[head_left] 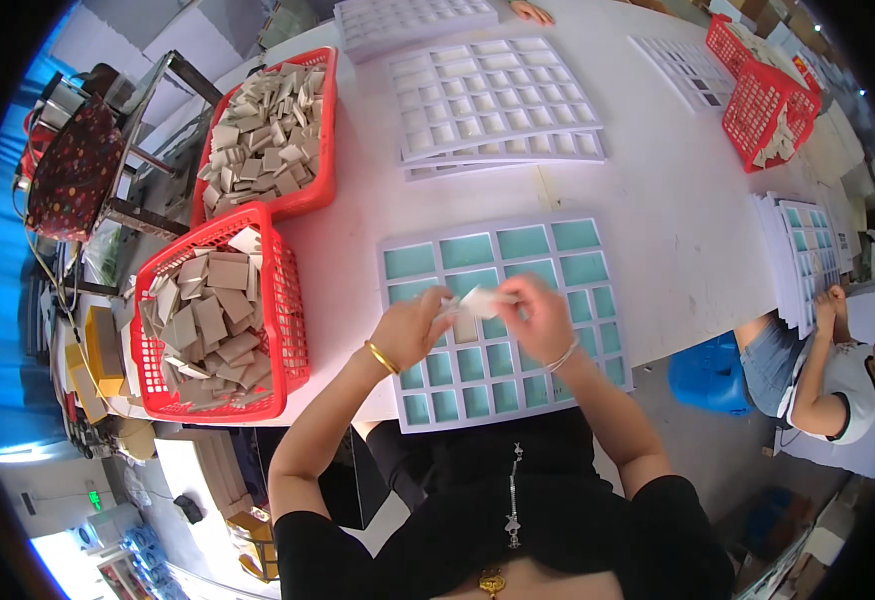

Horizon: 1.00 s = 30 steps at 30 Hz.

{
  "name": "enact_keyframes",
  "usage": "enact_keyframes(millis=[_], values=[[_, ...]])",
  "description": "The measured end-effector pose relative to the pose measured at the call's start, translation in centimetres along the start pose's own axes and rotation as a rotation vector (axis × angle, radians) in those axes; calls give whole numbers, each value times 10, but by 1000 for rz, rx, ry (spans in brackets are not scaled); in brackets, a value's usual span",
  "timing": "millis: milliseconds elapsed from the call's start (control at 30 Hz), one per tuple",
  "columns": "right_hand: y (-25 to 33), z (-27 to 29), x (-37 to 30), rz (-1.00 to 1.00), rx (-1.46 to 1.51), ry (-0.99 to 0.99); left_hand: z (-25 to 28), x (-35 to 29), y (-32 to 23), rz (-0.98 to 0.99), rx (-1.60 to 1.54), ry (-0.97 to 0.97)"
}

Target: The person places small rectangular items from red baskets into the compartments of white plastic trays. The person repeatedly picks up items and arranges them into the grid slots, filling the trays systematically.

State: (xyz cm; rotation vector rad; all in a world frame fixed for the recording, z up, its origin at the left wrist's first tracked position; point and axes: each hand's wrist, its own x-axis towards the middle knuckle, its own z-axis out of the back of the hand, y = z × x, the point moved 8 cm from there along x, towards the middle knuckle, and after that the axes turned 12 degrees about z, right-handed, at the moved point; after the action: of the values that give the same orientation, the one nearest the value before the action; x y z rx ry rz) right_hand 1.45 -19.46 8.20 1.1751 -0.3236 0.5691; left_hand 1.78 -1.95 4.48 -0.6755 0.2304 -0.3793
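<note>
A white grid tray with teal-floored compartments lies on the table before me. Both hands hover above its middle, close together. My right hand pinches a small whitish flat piece that points toward the left hand. Thumb and fingers of my left hand are closed at the other side of that piece; a bit of white shows at the fingertips, too small to make out. Just below the hands, a beige flat tile sits in one compartment.
Red baskets of loose beige tiles stand at the left. Beyond the tray lie stacked white grid trays. Red baskets and another tray are far right. A person sits at right by a blue stool; another hand rests at the far edge.
</note>
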Motion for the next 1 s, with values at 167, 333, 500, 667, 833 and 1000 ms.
enact_keyframes(millis=[167,333,500,667,833,1000], values=[[-73,72,-28,-258,131,-419,-22,35,10,108,230,-108],[-79,81,-40,-311,236,-444,-48,56,0,18,292,-256],[-88,78,-50,-346,246,-452,-69,66,6,139,238,-174],[-84,77,-37,-280,233,-489,-73,50,6,38,319,-153],[-91,61,-18,-473,246,-415,-78,34,-1,-67,397,-76],[-111,24,7,-457,297,-416,-94,37,-10,-88,422,-16]])
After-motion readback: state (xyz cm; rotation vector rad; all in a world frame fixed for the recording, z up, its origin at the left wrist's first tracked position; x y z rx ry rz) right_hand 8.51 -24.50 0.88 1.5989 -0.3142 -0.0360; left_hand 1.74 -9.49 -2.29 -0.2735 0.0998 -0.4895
